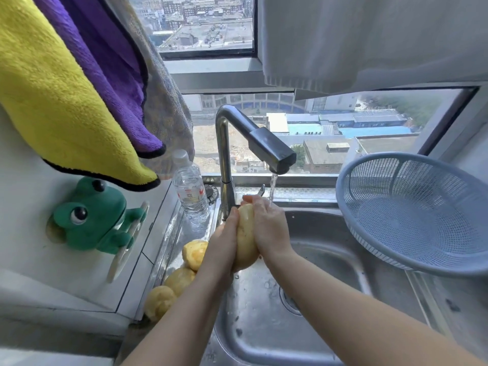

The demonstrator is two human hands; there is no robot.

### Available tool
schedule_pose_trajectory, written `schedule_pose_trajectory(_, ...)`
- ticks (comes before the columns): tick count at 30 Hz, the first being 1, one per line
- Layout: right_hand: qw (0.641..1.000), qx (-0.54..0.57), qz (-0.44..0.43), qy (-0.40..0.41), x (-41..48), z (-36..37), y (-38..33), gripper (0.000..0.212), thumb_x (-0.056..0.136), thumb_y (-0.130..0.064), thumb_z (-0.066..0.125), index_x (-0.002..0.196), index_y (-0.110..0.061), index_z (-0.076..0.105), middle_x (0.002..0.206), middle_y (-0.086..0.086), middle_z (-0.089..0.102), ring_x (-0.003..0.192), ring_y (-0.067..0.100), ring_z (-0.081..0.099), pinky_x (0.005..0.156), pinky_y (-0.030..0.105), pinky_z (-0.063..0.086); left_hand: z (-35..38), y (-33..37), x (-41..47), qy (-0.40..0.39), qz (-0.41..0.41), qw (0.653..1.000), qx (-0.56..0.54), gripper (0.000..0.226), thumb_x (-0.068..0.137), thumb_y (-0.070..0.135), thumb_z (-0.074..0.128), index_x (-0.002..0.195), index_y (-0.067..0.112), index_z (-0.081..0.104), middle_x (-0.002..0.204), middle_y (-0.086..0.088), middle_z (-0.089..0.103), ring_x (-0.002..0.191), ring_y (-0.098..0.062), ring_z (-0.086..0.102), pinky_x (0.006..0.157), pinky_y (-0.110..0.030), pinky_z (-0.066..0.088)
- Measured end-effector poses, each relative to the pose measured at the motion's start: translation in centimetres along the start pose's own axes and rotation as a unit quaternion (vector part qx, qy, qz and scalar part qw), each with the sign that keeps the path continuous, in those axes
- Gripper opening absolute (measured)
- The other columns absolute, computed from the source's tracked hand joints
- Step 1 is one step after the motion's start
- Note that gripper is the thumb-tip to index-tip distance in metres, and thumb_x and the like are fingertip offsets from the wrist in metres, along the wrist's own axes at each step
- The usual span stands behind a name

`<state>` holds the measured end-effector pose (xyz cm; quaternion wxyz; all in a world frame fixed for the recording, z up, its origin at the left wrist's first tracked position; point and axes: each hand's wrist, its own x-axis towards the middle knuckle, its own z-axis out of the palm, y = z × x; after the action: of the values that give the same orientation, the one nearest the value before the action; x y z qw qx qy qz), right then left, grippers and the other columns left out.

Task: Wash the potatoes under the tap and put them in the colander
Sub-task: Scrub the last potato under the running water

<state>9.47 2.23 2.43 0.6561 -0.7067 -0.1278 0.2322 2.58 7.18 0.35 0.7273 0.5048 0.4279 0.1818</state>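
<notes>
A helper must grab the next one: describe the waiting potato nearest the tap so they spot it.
Start at the steel sink; on its left ledge three potatoes lie in a row. Yours is the far potato, closest to the water bottle, partly hidden behind the left forearm; the other two lie nearer the camera.

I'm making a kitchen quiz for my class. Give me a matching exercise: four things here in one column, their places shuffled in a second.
1. colander
2. bottle
3. frog
4. potato

a. between left hand and right hand
b. on wall
c. right of sink
d. left of tap

Pairs: 1-c, 2-d, 3-b, 4-a
</notes>
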Motion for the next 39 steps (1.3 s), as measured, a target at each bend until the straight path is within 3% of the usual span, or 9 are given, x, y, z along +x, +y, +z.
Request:
schedule_pose_trajectory(4, 0.974, 0.193, 0.113, 0.024, 0.6, -1.9, 0.0, 0.029, 0.099, -0.019, 0.045, 0.089, -0.012, 0.071, 0.096, 0.011, 0.072, 0.095, 0.025, 0.067, 0.092, 0.041, 0.053, 1.4, 0.6, 0.6, -0.055, -0.12, 0.989, -0.063, 0.049, 0.089, 0.059, 0.049, 0.107, 0.017, 0.066, 0.098, -0.009, 0.073, 0.086, -0.023, 0.07, 0.068, -0.032, 0.055)
schedule_pose_trajectory(9, 0.969, 0.204, 0.141, 0.015, 1.9, -6.3, 0.7, 0.028, 0.099, -0.02, 0.043, 0.1, -0.005, 0.067, 0.091, 0.006, 0.071, 0.08, 0.018, 0.064, 0.072, 0.028, 0.049, 3.5, 0.9, 0.8, -0.154, -0.224, 0.954, -0.125, 0.052, 0.091, 0.059, 0.046, 0.102, 0.012, 0.065, 0.075, -0.008, 0.069, 0.061, -0.021, 0.064, 0.057, -0.029, 0.051)
schedule_pose_trajectory(13, 0.971, 0.131, 0.199, -0.028, 3.5, -9.1, 1.6, 0.026, 0.1, -0.022, 0.042, 0.107, -0.01, 0.064, 0.1, 0.004, 0.068, 0.095, 0.022, 0.06, 0.087, 0.036, 0.045, 2.7, -0.4, 1.0, -0.174, -0.268, 0.934, -0.161, 0.047, 0.087, 0.055, 0.055, 0.094, 0.01, 0.065, 0.073, -0.01, 0.065, 0.062, -0.023, 0.063, 0.056, -0.027, 0.053)
schedule_pose_trajectory(18, 0.969, 0.067, 0.216, -0.103, 6.8, -9.1, 0.9, 0.033, 0.101, -0.028, 0.035, 0.118, -0.011, 0.057, 0.124, 0.007, 0.059, 0.122, 0.026, 0.048, 0.105, 0.044, 0.034, 0.8, -1.9, 0.9, -0.16, -0.266, 0.94, -0.139, 0.063, 0.073, 0.066, 0.062, 0.097, 0.009, 0.064, 0.078, -0.011, 0.064, 0.065, -0.022, 0.06, 0.06, -0.028, 0.05)
schedule_pose_trajectory(21, 0.962, 0.047, 0.217, -0.157, 8.6, -7.6, 0.3, 0.043, 0.102, -0.033, 0.031, 0.131, -0.009, 0.051, 0.134, 0.007, 0.053, 0.13, 0.025, 0.042, 0.11, 0.048, 0.028, 0.0, -2.0, 0.5, -0.144, -0.234, 0.958, -0.084, 0.058, 0.068, 0.058, 0.07, 0.102, 0.011, 0.062, 0.08, -0.011, 0.065, 0.068, -0.023, 0.062, 0.061, -0.032, 0.051)
schedule_pose_trajectory(24, 0.958, 0.027, 0.21, -0.191, 9.8, -6.1, 0.0, 0.045, 0.101, -0.036, 0.029, 0.13, -0.009, 0.051, 0.122, 0.003, 0.056, 0.132, 0.024, 0.04, 0.114, 0.049, 0.024, -1.2, -2.7, 0.1, -0.129, -0.207, 0.969, 0.04, 0.054, 0.071, 0.049, 0.074, 0.108, 0.013, 0.061, 0.088, -0.01, 0.066, 0.077, -0.023, 0.064, 0.064, -0.033, 0.055)
schedule_pose_trajectory(26, 0.957, 0.018, 0.208, -0.2, 10.3, -5.6, -0.1, 0.043, 0.101, -0.036, 0.026, 0.121, -0.01, 0.053, 0.114, 0.001, 0.056, 0.129, 0.025, 0.041, 0.115, 0.051, 0.021, -2.2, -3.5, 0.2, -0.126, -0.175, 0.964, 0.154, 0.063, 0.063, 0.057, 0.076, 0.106, 0.014, 0.063, 0.091, -0.008, 0.069, 0.083, -0.021, 0.067, 0.073, -0.035, 0.057)
schedule_pose_trajectory(31, 0.957, -0.029, 0.196, -0.213, 10.5, -5.4, -0.1, 0.045, 0.102, -0.037, 0.021, 0.114, -0.014, 0.058, 0.136, 0.003, 0.052, 0.131, 0.023, 0.04, 0.115, 0.052, 0.02, -3.0, -4.1, 0.4, -0.102, -0.104, 0.931, 0.334, 0.082, 0.048, 0.069, 0.069, 0.113, 0.019, 0.061, 0.099, -0.002, 0.07, 0.088, -0.016, 0.068, 0.079, -0.033, 0.058)
schedule_pose_trajectory(39, 0.947, -0.094, 0.188, -0.242, 11.0, -4.5, -1.0, 0.05, 0.098, -0.036, 0.024, 0.124, -0.013, 0.059, 0.128, -0.002, 0.057, 0.125, 0.019, 0.043, 0.113, 0.048, 0.021, -3.8, -2.4, -0.9, -0.046, -0.057, 0.896, 0.438, 0.073, 0.077, 0.055, 0.067, 0.137, 0.022, 0.041, 0.112, 0.004, 0.052, 0.097, -0.013, 0.054, 0.08, -0.026, 0.045)
